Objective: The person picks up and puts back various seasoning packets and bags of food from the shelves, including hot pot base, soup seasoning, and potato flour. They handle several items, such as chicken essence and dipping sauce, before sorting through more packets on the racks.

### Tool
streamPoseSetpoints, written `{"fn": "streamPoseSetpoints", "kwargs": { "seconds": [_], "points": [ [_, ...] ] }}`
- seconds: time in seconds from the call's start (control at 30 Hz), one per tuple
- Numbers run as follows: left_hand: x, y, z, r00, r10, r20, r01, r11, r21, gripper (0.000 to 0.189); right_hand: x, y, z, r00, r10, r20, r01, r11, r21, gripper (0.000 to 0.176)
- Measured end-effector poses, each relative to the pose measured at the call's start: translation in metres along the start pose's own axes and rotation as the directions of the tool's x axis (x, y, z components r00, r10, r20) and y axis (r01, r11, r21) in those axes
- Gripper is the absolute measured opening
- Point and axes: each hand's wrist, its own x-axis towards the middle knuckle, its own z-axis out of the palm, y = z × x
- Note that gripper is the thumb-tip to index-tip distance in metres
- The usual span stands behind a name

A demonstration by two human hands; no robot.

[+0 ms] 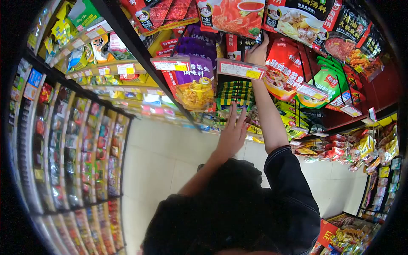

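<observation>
My right hand (257, 53) reaches up among the hanging packets, beside a black-and-red packet (241, 43) behind a price tag (241, 69). Its fingers are mostly hidden there, so I cannot tell whether they grip the packet. Lower down, my left hand (233, 135) is open, fingers stretched upward. The fingertips overlap the bottom of a row of green-and-yellow packets (234, 91). Left of these hangs a purple seasoning packet (194, 85) with a picture of a yellow dish. A red packet (284, 68) hangs right beside my right wrist.
Large hotpot seasoning packets (231, 17) hang across the top. Green packets (329, 78) hang to the right on metal hooks. A dark shelf post (140, 51) slants down on the left. More stocked shelves (72, 144) line the far left, above pale floor tiles (153, 157).
</observation>
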Motion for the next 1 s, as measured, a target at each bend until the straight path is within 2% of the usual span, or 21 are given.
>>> {"fn": "streamPoseSetpoints", "kwargs": {
  "seconds": [0.03, 0.1, 0.17, 0.2, 0.23, 0.27, 0.3, 0.33, 0.37, 0.43, 0.53, 0.57, 0.63, 0.67, 0.7, 0.77, 0.8, 0.87, 0.93, 0.97, 1.0],
  "points": [
    [-0.011, -0.002, 0.003, 1.000, -0.015, 0.024, 0.016, 0.999, -0.040, 0.070, 0.003, 0.002, 0.001, 0.999, -0.034, -0.009, 0.033, 0.999, -0.022, 0.057],
    [-0.029, -0.005, 0.006, 0.997, -0.043, 0.070, 0.051, 0.991, -0.123, 0.068, -0.008, 0.037, 0.008, 0.982, -0.025, 0.185, 0.040, 0.996, -0.082, 0.078],
    [-0.040, -0.009, 0.005, 0.993, -0.091, 0.075, 0.101, 0.987, -0.128, 0.067, -0.055, 0.019, -0.030, 0.943, -0.267, 0.197, 0.246, 0.961, 0.125, 0.088],
    [-0.046, -0.012, 0.003, 0.984, -0.142, 0.111, 0.160, 0.972, -0.171, 0.068, -0.073, -0.001, -0.048, 0.956, -0.158, 0.245, 0.119, 0.978, 0.169, 0.074],
    [-0.050, -0.017, 0.003, 0.971, -0.188, 0.150, 0.218, 0.953, -0.212, 0.070, -0.091, 0.003, -0.061, 0.935, -0.149, 0.323, 0.089, 0.977, 0.193, 0.049],
    [-0.055, -0.025, 0.010, 0.988, -0.155, 0.024, 0.156, 0.966, -0.205, 0.065, -0.115, -0.019, -0.088, 0.945, 0.013, 0.326, -0.059, 0.990, 0.132, 0.027],
    [-0.058, -0.029, 0.009, 0.982, -0.178, 0.060, 0.187, 0.957, -0.219, 0.055, -0.128, -0.036, -0.105, 0.942, 0.012, 0.335, -0.079, 0.979, 0.187, 0.022],
    [-0.063, -0.034, 0.002, 0.974, -0.204, 0.104, 0.223, 0.948, -0.229, 0.046, -0.139, -0.039, -0.122, 0.900, -0.047, 0.434, -0.051, 0.976, 0.212, 0.022],
    [-0.068, -0.039, -0.004, 0.963, -0.226, 0.149, 0.256, 0.938, -0.234, 0.039, -0.141, -0.047, -0.141, 0.787, 0.015, 0.617, -0.233, 0.933, 0.275, 0.020],
    [-0.084, -0.059, -0.004, 0.944, -0.291, 0.157, 0.321, 0.920, -0.226, 0.031, -0.114, -0.081, -0.181, 0.596, -0.132, 0.792, -0.145, 0.952, 0.268, 0.027],
    [-0.101, -0.068, -0.008, 0.920, -0.345, 0.185, 0.383, 0.889, -0.252, 0.023, -0.077, -0.109, -0.223, 0.663, -0.251, 0.705, -0.057, 0.923, 0.382, 0.027],
    [-0.104, -0.068, -0.009, 0.913, -0.355, 0.201, 0.400, 0.877, -0.266, 0.022, -0.062, -0.117, -0.235, 0.718, -0.310, 0.624, 0.075, 0.925, 0.373, 0.027],
    [-0.106, -0.061, -0.016, 0.910, -0.308, 0.276, 0.385, 0.876, -0.291, 0.021, -0.037, -0.123, -0.253, 0.864, -0.310, 0.396, 0.189, 0.930, 0.314, 0.021],
    [-0.105, -0.057, -0.021, 0.908, -0.287, 0.307, 0.378, 0.875, -0.302, 0.021, -0.026, -0.119, -0.258, 0.922, -0.231, 0.311, 0.098, 0.916, 0.390, 0.018],
    [-0.101, -0.049, -0.029, 0.901, -0.281, 0.331, 0.398, 0.840, -0.369, 0.020, -0.011, -0.122, -0.263, 0.965, -0.199, 0.168, 0.143, 0.945, 0.293, 0.016],
    [-0.089, -0.022, -0.052, 0.884, -0.271, 0.381, 0.442, 0.750, -0.492, 0.020, 0.024, -0.130, -0.269, 0.977, -0.214, -0.009, 0.209, 0.943, 0.258, 0.020],
    [-0.078, -0.006, -0.071, 0.934, -0.161, 0.319, 0.320, 0.771, -0.551, 0.021, 0.042, -0.130, -0.271, 0.981, -0.191, -0.016, 0.188, 0.942, 0.277, 0.026],
    [-0.050, 0.031, -0.127, 0.983, 0.054, 0.173, 0.071, 0.764, -0.641, 0.023, 0.083, -0.123, -0.266, 0.954, -0.299, 0.019, 0.292, 0.941, 0.170, 0.040],
    [-0.034, 0.085, -0.196, 0.993, 0.082, 0.089, 0.021, 0.608, -0.794, 0.026, 0.111, -0.126, -0.249, 0.953, -0.276, 0.128, 0.248, 0.948, 0.197, 0.049],
    [-0.025, 0.093, -0.209, 0.958, 0.286, -0.027, -0.164, 0.467, -0.869, 0.026, 0.114, -0.131, -0.241, 0.958, -0.248, 0.143, 0.238, 0.968, 0.079, 0.049],
    [-0.015, 0.097, -0.217, 0.874, 0.456, -0.167, -0.320, 0.282, -0.904, 0.029, 0.116, -0.134, -0.232, 0.968, -0.194, 0.157, 0.171, 0.974, 0.149, 0.060]
  ]
}}
